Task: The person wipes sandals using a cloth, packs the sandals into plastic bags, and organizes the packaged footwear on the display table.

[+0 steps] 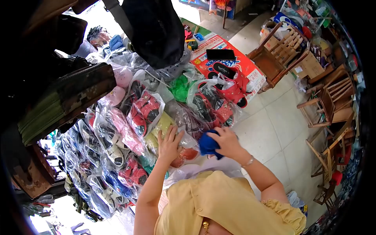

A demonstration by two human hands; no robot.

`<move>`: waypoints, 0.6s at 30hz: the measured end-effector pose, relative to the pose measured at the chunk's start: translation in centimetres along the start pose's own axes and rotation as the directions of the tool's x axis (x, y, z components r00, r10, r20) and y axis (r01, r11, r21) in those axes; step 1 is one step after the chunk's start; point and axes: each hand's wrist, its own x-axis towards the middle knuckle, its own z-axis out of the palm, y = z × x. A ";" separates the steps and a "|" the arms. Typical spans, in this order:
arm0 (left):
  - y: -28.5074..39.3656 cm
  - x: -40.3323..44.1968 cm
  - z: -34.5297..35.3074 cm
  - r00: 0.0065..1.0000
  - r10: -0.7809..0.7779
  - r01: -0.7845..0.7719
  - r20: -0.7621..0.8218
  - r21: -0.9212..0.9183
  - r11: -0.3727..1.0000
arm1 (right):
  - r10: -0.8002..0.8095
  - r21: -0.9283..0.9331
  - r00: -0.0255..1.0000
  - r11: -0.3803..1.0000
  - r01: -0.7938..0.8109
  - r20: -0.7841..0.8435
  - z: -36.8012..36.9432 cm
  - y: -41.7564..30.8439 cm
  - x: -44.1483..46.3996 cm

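My left hand [169, 145] lies with fingers spread on a plastic-wrapped yellow-green pair of shoes [161, 127] in the pile. Bunched in my right hand [228, 141] is a dark blue cloth [208, 144], its fingers curled over the top. Brown-orange shoes [185, 156] in clear plastic sit between and below the two hands. Just beyond my right hand are bagged red and black sandals [213, 107]. Left of my left hand rests another bagged red pair of sandals [145, 111]. A crumpled green plastic bag [182, 88] lies farther back.
A phone [220, 54] and unwrapped red sandals [234, 84] rest on a red printed board [203, 55]. Dark bags [154, 33] and a camouflage bag [68, 100] hang at upper left. Wooden chairs [284, 55] stand on the tiled floor [270, 125] at right.
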 end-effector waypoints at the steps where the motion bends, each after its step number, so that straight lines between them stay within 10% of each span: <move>1: -0.3 -0.3 -0.1 1.000 -0.006 0.006 -0.012 -0.030 1.000 | 0.043 -0.005 0.997 0.999 -0.043 0.065 -0.5 1.3 -1.1; 5: -0.7 -1.8 0.5 0.981 -0.030 0.016 -0.194 -0.074 0.997 | 0.176 0.171 0.984 0.971 -0.167 -0.039 -4.8 1.9 -2.0; 9: -0.3 -2.2 -0.3 0.962 -0.087 0.060 -0.259 -0.111 0.992 | -0.087 0.089 0.948 0.989 0.119 -0.305 -2.5 -2.7 3.7; 13: 0.2 -2.2 -0.1 0.973 -0.130 0.109 -0.193 -0.112 0.988 | -0.314 -0.244 0.933 0.932 0.269 -0.173 3.3 -0.8 1.9; 17: 2.5 -0.9 -2.4 0.987 -0.156 0.161 0.038 -0.231 0.960 | -0.068 0.114 0.980 0.992 0.047 0.189 -1.8 1.6 -1.0; 18: 3.1 -0.4 -3.3 0.986 -0.157 0.167 0.058 -0.279 0.946 | -0.082 0.164 0.996 0.983 0.077 0.019 -2.7 2.1 -0.2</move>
